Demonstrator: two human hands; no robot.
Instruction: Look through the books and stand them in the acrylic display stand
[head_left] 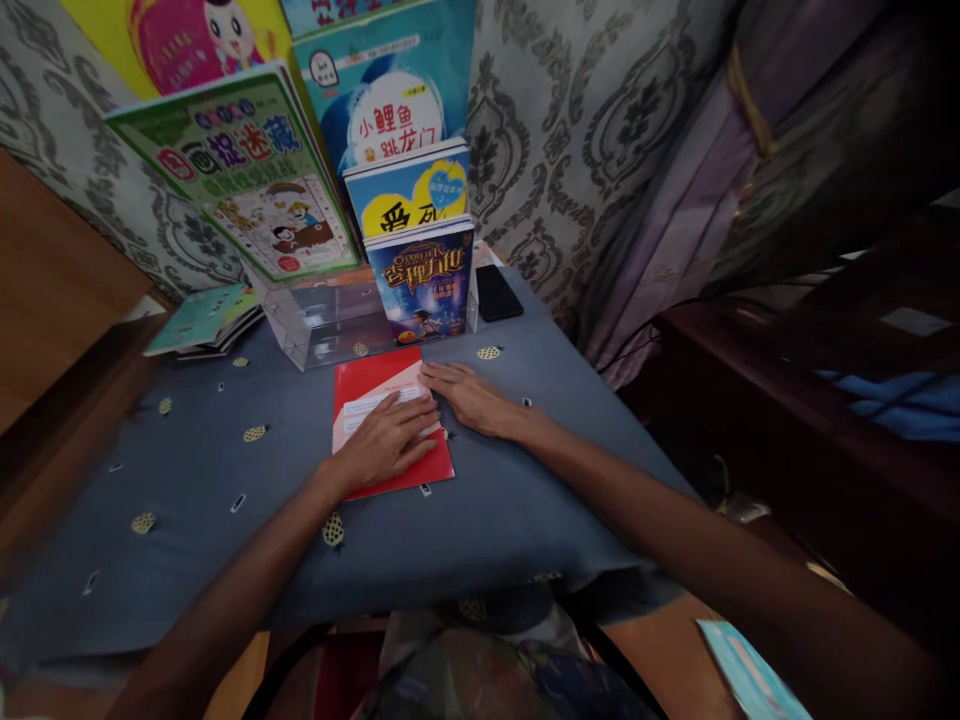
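Just in front of the clear acrylic book stand point(285, 322), on the person's side of it, a red booklet point(431, 465) lies flat on the pineapple-print tablecloth point(202, 480), its far edge close to the stand's front lip. Its long axis runs from the stand toward the person, the near end slanting a little to the right. A pale pink printed panel point(390, 388) crosses the booklet at an angle; whether it is a loose sheet or part of the cover, I cannot tell. Of the two hands, the left point(381, 440) is the nearer one: it lies open on top of the panel, palm down with fingers spread, gripping nothing visible. Slightly closer to the stand, the right hand point(476, 402) comes in from the right, also open and flat, its fingers extended and their tips at the booklet's right edge. So the booklet is beneath the left hand and to the left of the right one. Beside the stand on its right is a black smartphone point(499, 293); on its left, a stack of thin booklets point(202, 318).
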